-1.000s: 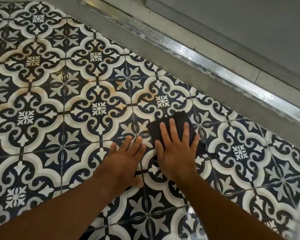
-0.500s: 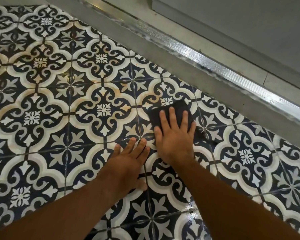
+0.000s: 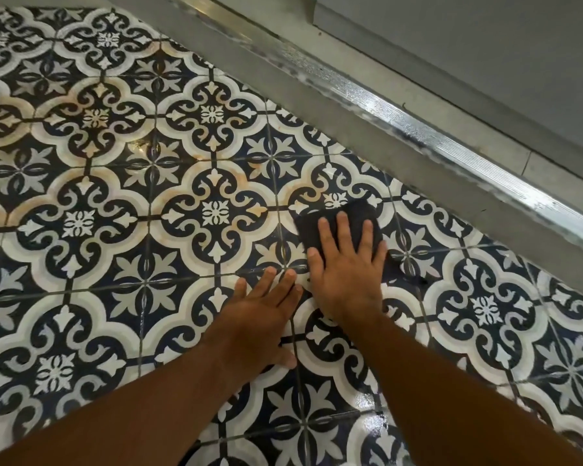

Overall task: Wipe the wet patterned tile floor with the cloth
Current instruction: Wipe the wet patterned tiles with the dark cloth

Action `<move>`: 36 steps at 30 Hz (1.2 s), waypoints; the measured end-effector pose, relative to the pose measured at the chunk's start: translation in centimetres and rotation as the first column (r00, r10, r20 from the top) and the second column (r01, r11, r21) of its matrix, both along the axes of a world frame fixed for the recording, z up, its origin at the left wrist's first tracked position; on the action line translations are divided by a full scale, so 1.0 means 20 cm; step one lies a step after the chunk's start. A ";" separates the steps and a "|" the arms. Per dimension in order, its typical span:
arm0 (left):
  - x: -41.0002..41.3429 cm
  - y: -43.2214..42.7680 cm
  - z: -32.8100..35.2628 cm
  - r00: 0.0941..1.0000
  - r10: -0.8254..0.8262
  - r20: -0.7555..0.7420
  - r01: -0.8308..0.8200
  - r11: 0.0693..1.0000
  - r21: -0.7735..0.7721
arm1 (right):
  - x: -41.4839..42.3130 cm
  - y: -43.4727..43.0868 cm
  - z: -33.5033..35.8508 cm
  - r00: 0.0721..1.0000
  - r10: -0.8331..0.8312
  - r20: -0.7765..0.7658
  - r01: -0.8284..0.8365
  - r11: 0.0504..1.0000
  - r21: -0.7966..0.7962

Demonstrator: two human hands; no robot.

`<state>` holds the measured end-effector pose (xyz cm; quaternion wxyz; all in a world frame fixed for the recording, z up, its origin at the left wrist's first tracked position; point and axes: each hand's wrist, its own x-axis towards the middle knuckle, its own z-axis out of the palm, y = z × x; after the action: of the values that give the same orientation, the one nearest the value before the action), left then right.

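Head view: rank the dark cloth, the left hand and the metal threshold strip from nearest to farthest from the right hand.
1. dark cloth: directly under the right hand, its fingers pressed flat on it.
2. left hand: just beside it on the tiles, fingertips close by.
3. metal threshold strip: beyond, along the tiles' far edge.

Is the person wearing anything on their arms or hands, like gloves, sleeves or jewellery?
No. Both forearms are bare as far as the picture shows, with no sleeves in view. The left hand and right hand have no gloves, and no rings, watch or bracelets are visible. Fingernails look short and unpainted.
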<state>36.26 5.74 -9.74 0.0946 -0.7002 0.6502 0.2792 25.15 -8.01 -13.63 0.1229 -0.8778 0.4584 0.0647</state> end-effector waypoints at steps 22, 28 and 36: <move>0.52 0.10 0.08 0.981 0.188 0.052 -0.188 0.982 -0.010 | 0.00 0.33 0.03 0.984 0.179 0.004 -0.179 0.983 0.041; 0.53 0.10 0.06 0.977 0.210 0.034 -0.211 0.977 0.022 | 0.08 0.01 0.02 0.998 -0.010 -0.060 0.012 0.999 0.042; 0.54 0.11 0.04 0.979 0.201 0.012 -0.202 0.979 0.006 | 0.28 0.24 0.00 0.980 0.194 0.038 -0.195 0.981 0.000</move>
<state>47.13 7.89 -8.96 0.0722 -0.7637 0.5744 0.2859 30.81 -3.17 -13.55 0.1260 -0.9193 0.3679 0.0608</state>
